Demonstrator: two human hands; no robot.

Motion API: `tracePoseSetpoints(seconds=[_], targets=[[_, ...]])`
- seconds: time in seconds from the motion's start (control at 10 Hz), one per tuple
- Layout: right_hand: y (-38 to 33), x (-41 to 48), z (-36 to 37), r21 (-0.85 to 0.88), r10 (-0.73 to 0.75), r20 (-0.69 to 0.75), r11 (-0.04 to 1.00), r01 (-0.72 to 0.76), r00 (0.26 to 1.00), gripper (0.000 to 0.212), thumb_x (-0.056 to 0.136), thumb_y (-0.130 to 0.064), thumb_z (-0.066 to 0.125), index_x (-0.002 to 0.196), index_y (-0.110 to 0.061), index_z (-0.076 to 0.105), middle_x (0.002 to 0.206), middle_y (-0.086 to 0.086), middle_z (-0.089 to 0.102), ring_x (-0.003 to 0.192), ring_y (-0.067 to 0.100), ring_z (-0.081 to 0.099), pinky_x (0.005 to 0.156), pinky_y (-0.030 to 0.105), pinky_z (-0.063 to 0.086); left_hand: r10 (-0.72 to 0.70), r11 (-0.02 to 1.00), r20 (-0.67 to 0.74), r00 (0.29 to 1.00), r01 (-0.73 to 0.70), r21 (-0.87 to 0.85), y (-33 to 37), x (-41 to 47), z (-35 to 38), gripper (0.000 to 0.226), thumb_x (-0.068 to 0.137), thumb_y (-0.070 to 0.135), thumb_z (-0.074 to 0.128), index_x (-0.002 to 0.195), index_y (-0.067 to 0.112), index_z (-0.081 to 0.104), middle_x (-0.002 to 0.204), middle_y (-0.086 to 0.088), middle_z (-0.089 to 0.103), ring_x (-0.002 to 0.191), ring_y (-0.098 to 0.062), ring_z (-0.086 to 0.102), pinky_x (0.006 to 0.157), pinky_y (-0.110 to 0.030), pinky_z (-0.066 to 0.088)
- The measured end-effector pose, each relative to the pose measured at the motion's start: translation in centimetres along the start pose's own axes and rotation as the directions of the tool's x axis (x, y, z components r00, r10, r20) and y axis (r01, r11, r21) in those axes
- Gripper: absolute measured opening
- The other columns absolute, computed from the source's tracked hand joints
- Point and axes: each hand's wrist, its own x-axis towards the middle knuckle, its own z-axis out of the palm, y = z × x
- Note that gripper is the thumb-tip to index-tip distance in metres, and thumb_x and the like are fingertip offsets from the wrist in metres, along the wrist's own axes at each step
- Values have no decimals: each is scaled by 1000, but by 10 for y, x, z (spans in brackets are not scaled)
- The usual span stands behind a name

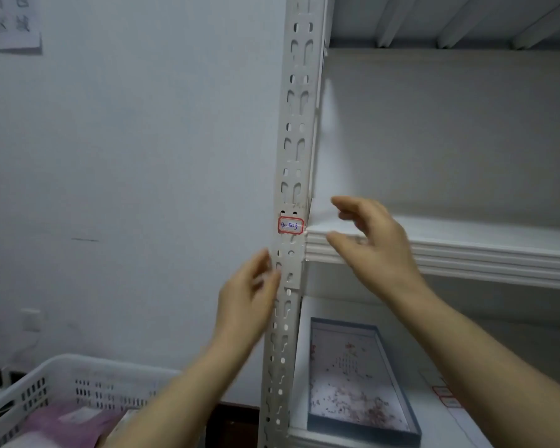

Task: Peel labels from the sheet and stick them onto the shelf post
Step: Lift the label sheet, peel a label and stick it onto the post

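Label with a red border (291,225) sits stuck on the shelf post (296,124), so one looks done. Both hands are empty, fingers relaxed, left hand (249,295) beside the post, right hand (375,240) near the label. Sheet (446,396) on the lower shelf (398,337) seems to hold more.

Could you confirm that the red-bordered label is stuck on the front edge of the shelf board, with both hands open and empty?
Not quite: the head view shows the red-bordered label stuck on the perforated shelf post, beside the shelf board, not on its front edge. The rest holds: the left hand and right hand are open and empty.
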Motion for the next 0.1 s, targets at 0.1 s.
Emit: tracePoseSetpoints(seconds=[0.1], targets=[[-22,-72,-45,280,62,-82,959,-37,995,36,81,-2,68,106,-28,64,102,-6,69,91,2,65,84,13,50,-150,987,-41,988,147,-64,-22,-103,-15,25,83,14,69,95,35,70,91,23,71,88,13,63,80,-2,45]])
